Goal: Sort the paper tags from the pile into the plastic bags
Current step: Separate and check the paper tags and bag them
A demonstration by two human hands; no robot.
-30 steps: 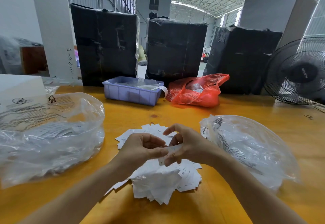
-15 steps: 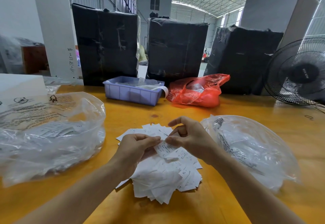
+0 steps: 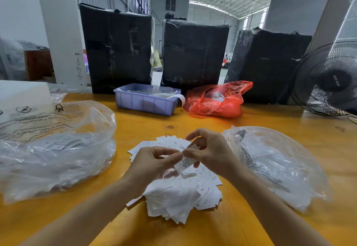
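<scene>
A heap of white paper tags (image 3: 181, 193) lies on the yellow table in front of me. Just above the heap, my left hand (image 3: 154, 162) and my right hand (image 3: 210, 153) meet and both pinch one white tag (image 3: 186, 163) between thumb and fingers. A large clear plastic bag (image 3: 52, 149) with tags inside sits to the left of the heap. A second clear plastic bag (image 3: 274, 166) with tags lies to the right, close to my right wrist.
A lilac plastic bin (image 3: 146, 100) and a red plastic bag (image 3: 216, 100) sit further back on the yellow table (image 3: 318, 135). Three black wrapped bales (image 3: 116, 48) stand behind them. A black fan (image 3: 328, 79) stands at the far right, a white box (image 3: 21, 93) at the far left.
Both hands stayed together over the heap and shifted slightly up. The tag between them has been pulled out flat and now hangs down between the fingertips.
</scene>
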